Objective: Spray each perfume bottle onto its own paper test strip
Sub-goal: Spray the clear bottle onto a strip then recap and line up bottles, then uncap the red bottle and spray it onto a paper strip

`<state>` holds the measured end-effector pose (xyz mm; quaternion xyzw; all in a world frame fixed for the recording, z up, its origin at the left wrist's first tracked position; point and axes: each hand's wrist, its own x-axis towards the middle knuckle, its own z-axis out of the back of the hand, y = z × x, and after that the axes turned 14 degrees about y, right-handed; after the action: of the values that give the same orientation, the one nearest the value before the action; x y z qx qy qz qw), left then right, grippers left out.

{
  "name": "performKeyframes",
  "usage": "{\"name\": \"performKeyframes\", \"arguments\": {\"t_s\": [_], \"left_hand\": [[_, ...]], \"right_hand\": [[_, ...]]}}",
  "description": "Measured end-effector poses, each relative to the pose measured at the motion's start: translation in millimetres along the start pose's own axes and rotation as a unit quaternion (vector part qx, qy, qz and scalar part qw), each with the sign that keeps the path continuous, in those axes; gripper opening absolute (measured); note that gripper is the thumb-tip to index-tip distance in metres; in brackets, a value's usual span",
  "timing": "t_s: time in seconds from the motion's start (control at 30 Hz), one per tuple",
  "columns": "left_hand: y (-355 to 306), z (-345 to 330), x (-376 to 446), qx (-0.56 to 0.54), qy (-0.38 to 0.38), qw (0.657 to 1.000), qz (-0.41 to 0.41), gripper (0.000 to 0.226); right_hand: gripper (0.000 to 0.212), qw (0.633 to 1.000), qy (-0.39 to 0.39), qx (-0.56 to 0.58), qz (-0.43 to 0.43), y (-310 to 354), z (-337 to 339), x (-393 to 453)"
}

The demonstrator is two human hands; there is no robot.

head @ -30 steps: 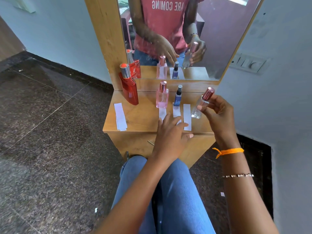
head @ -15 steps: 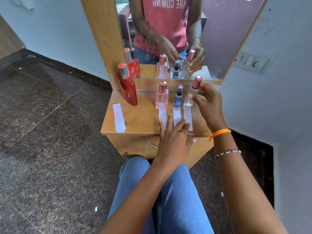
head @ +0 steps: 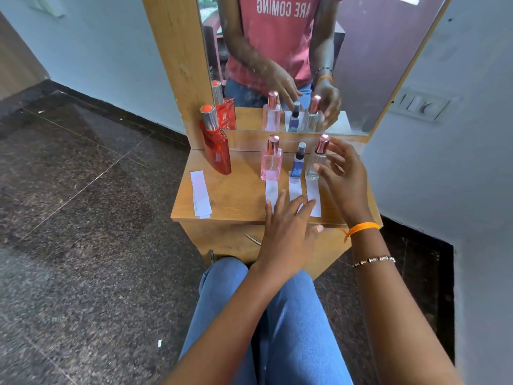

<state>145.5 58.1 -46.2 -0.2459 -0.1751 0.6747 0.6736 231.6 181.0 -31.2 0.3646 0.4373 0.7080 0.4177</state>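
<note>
My left hand (head: 286,229) lies flat at the front edge of the wooden shelf (head: 236,195), fingers straight and slightly spread, their tips pressing on the paper strips (head: 295,188) laid in front of the bottles. My right hand (head: 344,179) hangs just right of the clear bottle (head: 315,165), fingers loose and spread, holding nothing; whether my thumb touches the glass I cannot tell. That bottle stands upright at the back end of its strip. Left of it stand the small blue bottle (head: 298,163) and the pink bottle (head: 271,162), each behind its own strip. The red bottle (head: 216,143) stands well left, with a small stack of strips (head: 200,194) lying near it.
</note>
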Motion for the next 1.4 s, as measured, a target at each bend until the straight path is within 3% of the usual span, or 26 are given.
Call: {"name": "performKeyframes", "arguments": {"t_s": [0.1,0.17,0.3,0.4,0.53,0.7,0.87,1.03,1.4], "left_hand": [[10.0,12.5,-13.9,-0.042,-0.059,0.997,0.003,0.044],[23.6,23.4,-25.3,-0.050,-0.102,0.993,0.024,0.045],[58.6,46.0,-43.2,-0.063,-0.181,0.973,0.127,0.044],[79.5,56.4,-51.8,-0.030,-0.202,0.951,0.233,0.047],[96.2,58.7,-59.3,0.019,-0.175,0.945,0.276,0.048],[104.2,53.5,-63.2,0.042,-0.165,0.952,0.255,0.056],[109.1,52.5,-63.6,0.021,-0.176,0.953,0.246,0.057],[109.9,51.0,-64.3,0.021,-0.167,0.954,0.248,0.058],[111.8,49.2,-64.6,0.031,-0.157,0.955,0.252,0.054]], "right_hand": [[0.032,0.991,-0.123,-0.046,0.030,8.0,-10.0,-26.9],[0.019,0.988,-0.133,-0.055,0.060,17.5,-25.8,-45.7],[0.017,0.997,0.043,-0.030,0.059,37.4,-77.1,-62.6],[0.021,0.983,0.171,-0.060,0.022,46.7,-113.7,-54.7],[0.034,0.966,0.232,-0.110,-0.005,58.2,-148.0,-38.4],[0.027,0.972,0.212,-0.099,-0.009,73.9,-169.8,-34.8],[0.023,0.982,0.144,-0.043,-0.112,69.7,-179.9,-26.9],[0.021,0.984,0.107,-0.024,-0.139,66.0,-180.3,-19.9],[0.016,0.980,0.112,-0.065,-0.153,67.7,-180.4,-13.5]]}}
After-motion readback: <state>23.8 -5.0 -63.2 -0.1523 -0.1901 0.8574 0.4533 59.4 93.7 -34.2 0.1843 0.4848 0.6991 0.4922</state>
